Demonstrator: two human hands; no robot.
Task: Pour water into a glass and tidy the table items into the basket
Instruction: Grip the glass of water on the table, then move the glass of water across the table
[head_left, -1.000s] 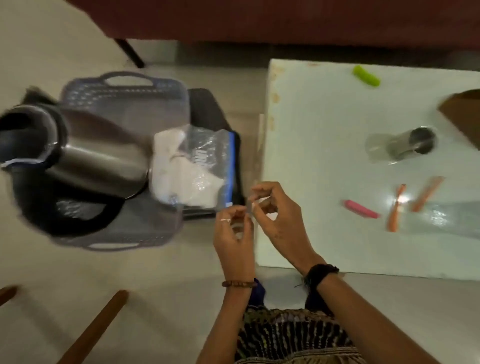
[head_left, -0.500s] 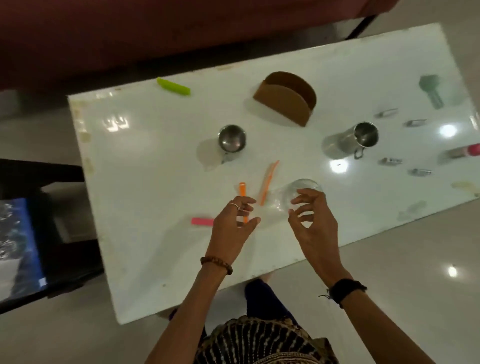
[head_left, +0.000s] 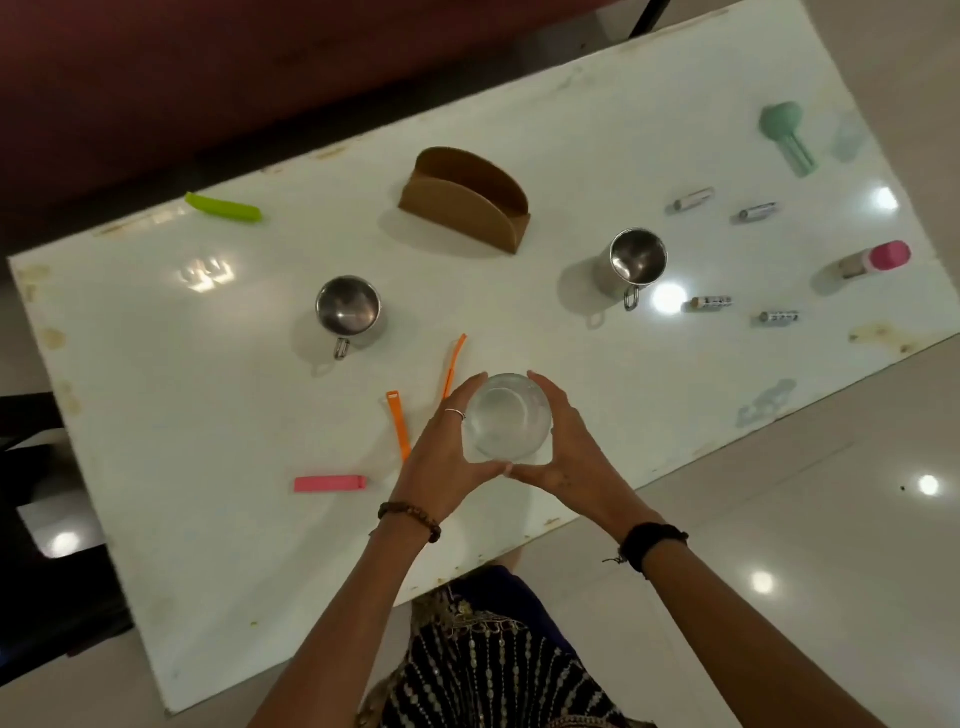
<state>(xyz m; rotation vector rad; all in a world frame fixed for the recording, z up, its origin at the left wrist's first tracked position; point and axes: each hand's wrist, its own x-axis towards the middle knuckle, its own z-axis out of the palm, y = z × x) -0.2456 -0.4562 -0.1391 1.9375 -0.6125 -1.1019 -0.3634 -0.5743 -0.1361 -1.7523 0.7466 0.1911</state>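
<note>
While I watch through the head camera, I read the white table (head_left: 208, 519) from its left end across. Near the far-left corner lies a green clip (head_left: 223, 207); toward the near edge sits a pink clip (head_left: 330, 483), and just right of it an orange clip (head_left: 398, 425) with its long axis running from near edge to far edge. A steel mug (head_left: 349, 310) stands behind those, then a brown holder (head_left: 467, 197) near the far edge, a second orange clip (head_left: 453, 364), a second steel mug (head_left: 635, 262), and small batteries (head_left: 711, 302) scattered toward the right end, with a pink-capped bottle (head_left: 872, 262) and a green item (head_left: 784, 136) beyond.

The glass (head_left: 506, 418) stands upright close to the near edge, about midway along it — and both hands are on it. My left hand (head_left: 441, 457) curls round its left wall, my right hand (head_left: 563, 447) round its right wall, thumbs nearly meeting at the near side. So the glass sits squarely between the hands, neither nearer. Whether it holds water I cannot tell. The basket is out of view — I judge the tidying far from done, and the orange clip just beside the left hand would be the easiest next pick.
</note>
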